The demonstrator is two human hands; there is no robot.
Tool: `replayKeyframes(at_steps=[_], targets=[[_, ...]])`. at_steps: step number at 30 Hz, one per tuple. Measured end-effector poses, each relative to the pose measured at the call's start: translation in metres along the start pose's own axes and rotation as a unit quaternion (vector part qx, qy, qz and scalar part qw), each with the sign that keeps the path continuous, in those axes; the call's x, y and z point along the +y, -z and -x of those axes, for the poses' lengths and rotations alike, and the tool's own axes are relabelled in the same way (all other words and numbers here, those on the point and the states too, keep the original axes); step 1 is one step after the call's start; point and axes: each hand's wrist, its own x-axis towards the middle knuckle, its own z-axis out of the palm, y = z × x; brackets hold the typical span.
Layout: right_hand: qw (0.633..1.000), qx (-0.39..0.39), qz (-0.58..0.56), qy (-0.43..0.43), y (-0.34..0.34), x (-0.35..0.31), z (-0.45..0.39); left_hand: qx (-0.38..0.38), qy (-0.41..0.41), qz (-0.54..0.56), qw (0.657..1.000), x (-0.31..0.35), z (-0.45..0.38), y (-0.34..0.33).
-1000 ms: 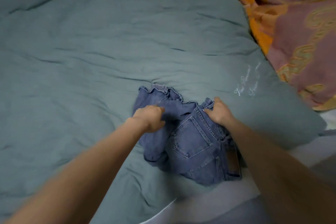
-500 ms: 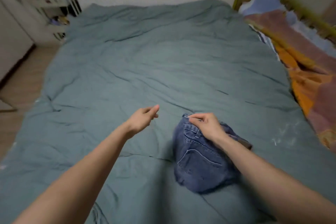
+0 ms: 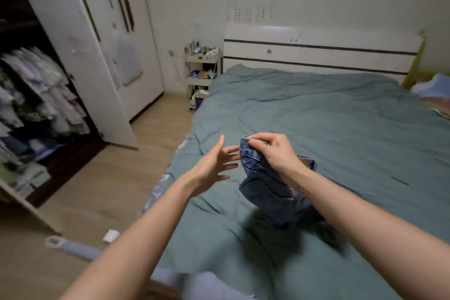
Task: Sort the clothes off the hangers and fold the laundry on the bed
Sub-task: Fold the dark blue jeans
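**Q:** Bedroom layout, then status of the fingers?

**A:** Teal bedding covers the bed [image 3: 316, 117], with a white headboard [image 3: 316, 48] behind it and an open wardrobe [image 3: 36, 109] of hanging clothes to the left. Right-hand fingers [image 3: 258, 142] are clenched on the waistband edge of the folded denim shorts [image 3: 265, 187]. Left-hand fingers [image 3: 225, 153] are released and spread, their tips just beside the denim; contact cannot be confirmed.

**Q:** Outward from there?

**A:** The right hand [image 3: 275, 153] holds the shorts lifted off the bedding near the left edge of the bed; the bundle hangs below the wrist and casts a shadow on the cover. The left hand [image 3: 211, 165] is open, palm toward the garment.

**Q:** What has changed?

**A:** One second ago both hands pressed the shorts flat on the cover mid-fold. Half a second ago the left hand had let go and the right hand rested on the compact bundle. Now the bundle is airborne in a single-hand grip, and the view has risen to take in the wardrobe.

**Q:** Meaning for the task?

**A:** Judgement: folding of this item appears complete, and it is being transferred. The left hand appears positioned to support the bundle, since a one-handed pinch could let the fold open. More garments remain on hangers.
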Motion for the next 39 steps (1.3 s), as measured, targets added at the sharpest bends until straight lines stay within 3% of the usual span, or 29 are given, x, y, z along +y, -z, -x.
replayKeyframes(at_steps=[7, 15, 21, 25, 31, 37, 39], targets=[[0.992, -0.113, -0.053, 0.027, -0.141, -0.089, -0.03, 0.081, -0.093, 0.061, 0.99, 0.005, 0.072, 0.129], [0.974, -0.213, -0.066, 0.03, -0.307, -0.117, -0.122, 0.165, -0.143, 0.003, 0.976, 0.002, 0.093, 0.291], [0.964, -0.227, -0.134, -0.015, -0.424, -0.135, -0.21, 0.3, -0.187, 0.091, 0.931, 0.02, 0.079, 0.435], [0.973, -0.216, -0.081, 0.008, -0.471, -0.131, -0.258, 0.362, -0.236, 0.154, 0.888, 0.066, 0.067, 0.521], [0.946, -0.299, 0.092, 0.083, -0.525, -0.119, -0.305, 0.392, -0.222, 0.158, 0.879, 0.092, 0.028, 0.638], [0.974, -0.213, 0.077, 0.018, -0.615, -0.11, -0.338, 0.384, -0.197, 0.182, 0.884, 0.109, -0.016, 0.739], [0.971, -0.167, 0.164, 0.049, -0.642, -0.105, -0.347, 0.381, -0.195, 0.208, 0.879, 0.121, -0.021, 0.773]])
